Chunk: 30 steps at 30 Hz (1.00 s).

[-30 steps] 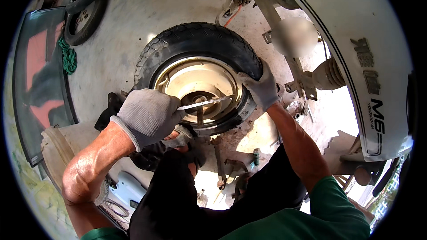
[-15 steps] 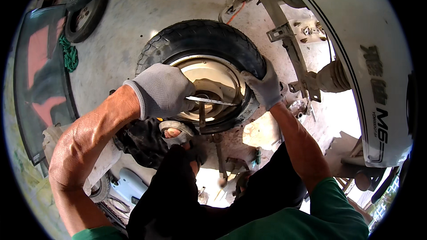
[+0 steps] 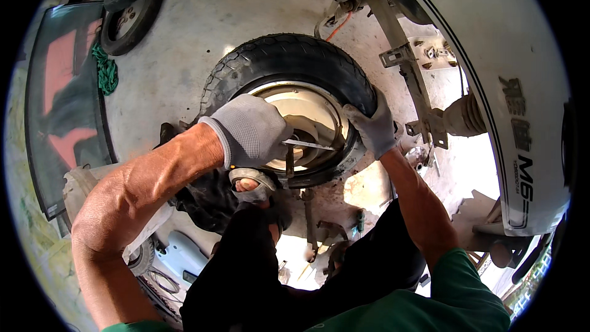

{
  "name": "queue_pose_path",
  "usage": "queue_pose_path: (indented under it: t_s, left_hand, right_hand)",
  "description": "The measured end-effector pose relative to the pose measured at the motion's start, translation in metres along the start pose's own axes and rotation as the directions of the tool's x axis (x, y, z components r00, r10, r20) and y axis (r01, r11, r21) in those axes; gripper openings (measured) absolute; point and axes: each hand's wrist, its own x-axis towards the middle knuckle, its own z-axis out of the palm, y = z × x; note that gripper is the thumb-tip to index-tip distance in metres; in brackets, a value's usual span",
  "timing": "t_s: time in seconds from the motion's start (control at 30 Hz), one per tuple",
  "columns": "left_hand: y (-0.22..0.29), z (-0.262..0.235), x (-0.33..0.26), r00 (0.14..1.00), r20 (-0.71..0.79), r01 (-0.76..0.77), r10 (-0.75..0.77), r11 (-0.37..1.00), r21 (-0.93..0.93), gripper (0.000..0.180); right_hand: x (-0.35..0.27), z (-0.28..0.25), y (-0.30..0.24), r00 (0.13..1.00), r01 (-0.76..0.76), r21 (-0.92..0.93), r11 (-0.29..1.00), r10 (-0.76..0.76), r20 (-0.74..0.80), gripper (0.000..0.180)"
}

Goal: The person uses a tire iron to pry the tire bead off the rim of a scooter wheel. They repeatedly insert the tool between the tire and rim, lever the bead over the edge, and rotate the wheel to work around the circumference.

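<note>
A black tyre (image 3: 289,55) on a cream metal wheel (image 3: 307,99) stands tilted on the floor before me. My left hand (image 3: 253,129), in a grey knitted glove, is closed in a fist around one end of a narrow flat metal strip (image 3: 313,144). The strip's free part lies across the wheel's hub; its held end is hidden in the fist. Below it, a dark upright bar (image 3: 290,163) crosses the lower rim. My right hand (image 3: 373,126), gloved alike, wraps round the tyre's right side, with the thumb toward the rim.
A white vehicle body panel (image 3: 485,31) rises on the right, with a metal frame arm (image 3: 405,61) beneath it. A glass pane (image 3: 67,110), green cloth (image 3: 106,71) and another wheel (image 3: 132,21) are at left. My sandalled foot (image 3: 249,184) is close to the tyre.
My left fist has moved right across the wheel with the strip. My right hand keeps its hold on the tyre. The whole view has shifted slightly.
</note>
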Motion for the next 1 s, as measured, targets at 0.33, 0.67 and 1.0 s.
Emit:
queue_pose_path:
  t_s: [0.33,0.67,1.0]
  left_hand:
    - [0.026,0.012,-0.011,0.993,-0.072,0.092,-0.095,0.995,-0.05,0.022]
    - [0.044,0.008,-0.022,0.961,0.099,0.272,-0.256,0.941,-0.2,0.026]
    - [0.075,0.029,-0.03,0.92,0.214,0.389,-0.328,0.694,-0.607,0.039]
  right_hand:
    - [0.0,-0.001,0.006,0.999,0.035,0.029,0.999,-0.035,0.0,0.075]
    - [-0.002,-0.008,0.007,1.0,0.029,-0.138,0.99,-0.028,0.013,0.078]
    - [0.0,0.0,0.008,0.996,0.084,-0.056,0.995,-0.085,-0.007,0.083]
